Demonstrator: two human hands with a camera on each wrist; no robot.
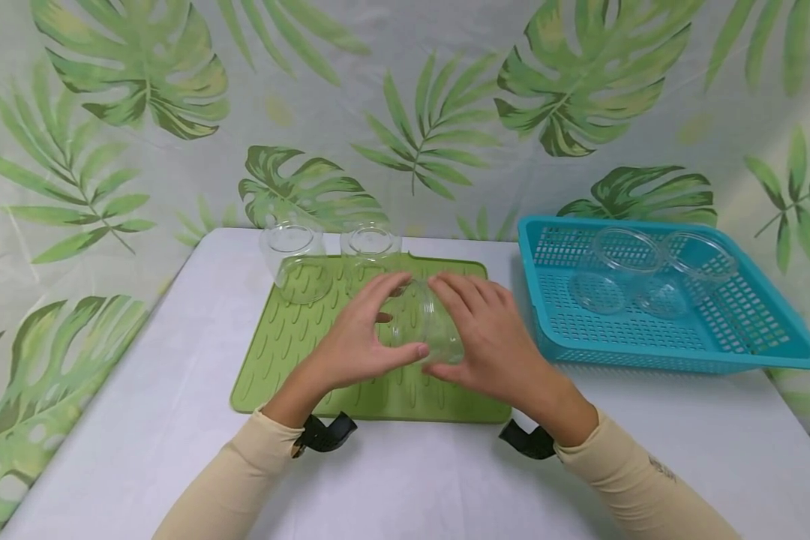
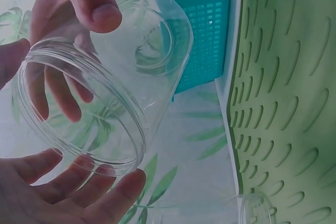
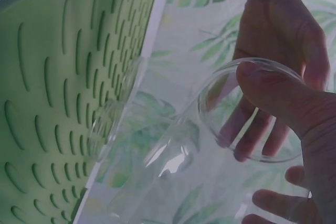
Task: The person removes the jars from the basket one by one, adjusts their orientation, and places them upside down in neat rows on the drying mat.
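Observation:
A clear jar (image 1: 439,330) with a ridged rim is held tilted in front of me, above the green ridged mat (image 1: 277,367). My left hand (image 1: 364,334) grips it round the rim, its thumb and fingers spread on opposite sides, as the left wrist view shows. From the other end, my right hand (image 1: 489,337) holds the jar's body, with the thumb across its near side. In the left wrist view the jar's open mouth (image 2: 84,108) faces the left palm. Two more clear jars (image 1: 301,262) (image 1: 371,251) stand at the mat's far left.
A blue perforated basket (image 1: 675,356) stands on the white table (image 1: 175,352) to the right. Inside it are two clear jars (image 1: 597,292) (image 1: 661,296). A leaf-patterned cloth (image 1: 432,120) hangs behind the table.

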